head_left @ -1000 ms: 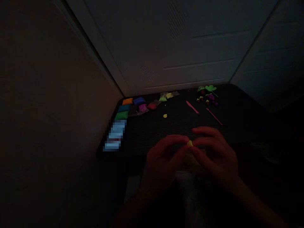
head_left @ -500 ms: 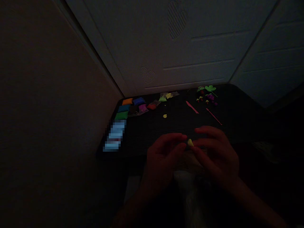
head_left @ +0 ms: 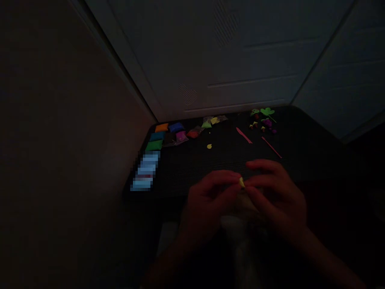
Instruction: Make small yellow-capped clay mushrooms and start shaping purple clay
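Observation:
A small lump of yellow modelling clay [head_left: 242, 183] is pinched between the fingertips of both hands, just in front of the table's near edge. My left hand [head_left: 207, 200] closes its thumb and forefinger on the lump's left side. From the right, my right hand [head_left: 279, 196] grips it between thumb and fingers, its forefinger raised clear. On the dark table [head_left: 186, 168] beyond lie a flat yellow clay piece [head_left: 209, 146] and a tiny yellow bit [head_left: 209, 133]. A pink clay knife [head_left: 244, 135] and a thin pink stick tool [head_left: 271, 147] lie farther right.
Clay packets, such as an orange one [head_left: 161, 127] and a green one [head_left: 154, 145], line the back left. A blurred bright screen [head_left: 146, 170] lies at the left edge. Small clay figures, including a green clover shape [head_left: 267, 112] and purple balls [head_left: 267, 123], stand back right. A white panelled surface [head_left: 240, 64] rises behind.
My left fingertips have moved right and now touch the yellow clay, which only my right hand held before. The things on the table stay put.

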`<state>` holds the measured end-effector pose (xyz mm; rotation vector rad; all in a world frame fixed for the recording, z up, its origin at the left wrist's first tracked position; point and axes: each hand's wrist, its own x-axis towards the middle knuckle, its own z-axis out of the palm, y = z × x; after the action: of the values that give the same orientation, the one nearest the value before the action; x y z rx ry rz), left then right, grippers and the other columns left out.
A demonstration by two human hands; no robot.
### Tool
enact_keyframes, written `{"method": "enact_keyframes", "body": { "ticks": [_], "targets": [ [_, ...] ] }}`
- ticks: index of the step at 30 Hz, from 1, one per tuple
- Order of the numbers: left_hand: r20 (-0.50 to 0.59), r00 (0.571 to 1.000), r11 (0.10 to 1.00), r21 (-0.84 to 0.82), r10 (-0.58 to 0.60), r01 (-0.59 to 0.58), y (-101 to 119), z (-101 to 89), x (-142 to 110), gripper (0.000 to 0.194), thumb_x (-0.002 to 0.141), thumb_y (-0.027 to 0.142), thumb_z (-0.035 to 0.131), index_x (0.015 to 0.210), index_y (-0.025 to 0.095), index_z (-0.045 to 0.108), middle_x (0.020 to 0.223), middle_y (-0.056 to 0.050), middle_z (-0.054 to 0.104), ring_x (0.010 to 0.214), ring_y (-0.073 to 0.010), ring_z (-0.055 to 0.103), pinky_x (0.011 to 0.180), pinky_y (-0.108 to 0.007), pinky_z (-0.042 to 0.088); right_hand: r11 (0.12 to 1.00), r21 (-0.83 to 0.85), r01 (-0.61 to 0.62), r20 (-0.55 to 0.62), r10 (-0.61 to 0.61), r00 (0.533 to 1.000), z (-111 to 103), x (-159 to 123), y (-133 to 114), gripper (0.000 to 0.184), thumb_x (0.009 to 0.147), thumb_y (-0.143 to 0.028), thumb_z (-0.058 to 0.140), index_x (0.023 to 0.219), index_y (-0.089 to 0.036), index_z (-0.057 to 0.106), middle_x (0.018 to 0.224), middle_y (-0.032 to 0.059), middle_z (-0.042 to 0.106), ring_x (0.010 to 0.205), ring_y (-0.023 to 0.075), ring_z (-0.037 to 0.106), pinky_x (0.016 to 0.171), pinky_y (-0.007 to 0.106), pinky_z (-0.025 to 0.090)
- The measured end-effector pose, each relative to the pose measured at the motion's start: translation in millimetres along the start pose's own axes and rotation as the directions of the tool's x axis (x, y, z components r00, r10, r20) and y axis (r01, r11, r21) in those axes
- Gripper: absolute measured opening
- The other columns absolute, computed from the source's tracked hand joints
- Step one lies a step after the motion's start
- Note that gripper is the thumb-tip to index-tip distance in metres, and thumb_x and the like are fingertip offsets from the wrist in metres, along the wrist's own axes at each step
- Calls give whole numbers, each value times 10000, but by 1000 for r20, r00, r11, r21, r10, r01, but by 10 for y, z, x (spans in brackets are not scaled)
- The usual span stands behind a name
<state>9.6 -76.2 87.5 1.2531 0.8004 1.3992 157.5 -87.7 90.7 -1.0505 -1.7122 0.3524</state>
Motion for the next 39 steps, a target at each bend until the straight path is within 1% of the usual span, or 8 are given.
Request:
{"method": "enact_keyframes", "body": {
  "ticks": [8,15,23,26,29,32,36,39],
  "targets": [
    [3,977,940,271,215,-208,44,0,-23,195,715,98,646,843,242,678,865,-6,681,860,-154,619,778,-292,505,998,27,-58,26,57,998,-22,5,-25,128,769,-180,608,863,-267,620,1086,28,571,994,197,556,835,372,488],
    [29,958,922,267,284,-281,58,12,-29,255,716,70,639,867,272,675,870,13,680,871,-139,610,784,-273,491,996,30,-79,58,78,995,-66,15,-46,123,764,-207,626,858,-284,645,1062,18,587,965,182,578,806,333,504],
    [114,932,886,288,344,-362,61,-23,-14,299,709,51,634,908,272,673,905,-2,674,878,-149,612,783,-285,495,988,90,-128,98,119,988,-86,49,-72,86,767,-213,624,825,-274,638,1047,15,594,951,171,582,777,302,506],
    [78,952,914,265,297,-307,62,-13,-23,282,705,65,645,886,278,678,897,5,679,880,-152,614,799,-289,493,988,94,-121,86,113,990,-79,44,-64,82,767,-210,620,823,-269,628,1046,13,595,952,175,577,785,313,499],
    [-4,993,977,184,115,-112,47,3,-36,236,706,117,661,884,270,676,890,1,686,853,-155,624,757,-279,509,990,93,-106,45,102,994,-62,28,-44,92,772,-209,611,836,-274,625,1053,18,591,966,188,571,793,338,496],
    [-18,999,998,35,-48,49,17,17,-39,173,720,153,653,850,262,682,844,3,689,795,-143,630,697,-254,512,994,76,-74,20,72,997,-47,11,-24,123,775,-202,607,865,-284,626,1062,19,587,982,195,565,798,350,496],
    [-29,996,996,-50,-80,78,3,34,-25,136,724,151,645,789,261,692,806,11,686,779,-138,624,703,-253,498,998,28,-49,39,48,998,-45,4,-15,166,773,-193,606,907,-289,626,1091,15,572,992,190,560,818,348,489],
    [-52,998,999,31,-38,40,25,40,-17,132,713,142,655,779,250,694,803,4,684,787,-144,624,693,-254,499,999,17,-39,42,38,998,-46,11,-19,164,766,-193,619,904,-282,624,1091,10,570,993,181,557,827,328,486]
  ]
}}
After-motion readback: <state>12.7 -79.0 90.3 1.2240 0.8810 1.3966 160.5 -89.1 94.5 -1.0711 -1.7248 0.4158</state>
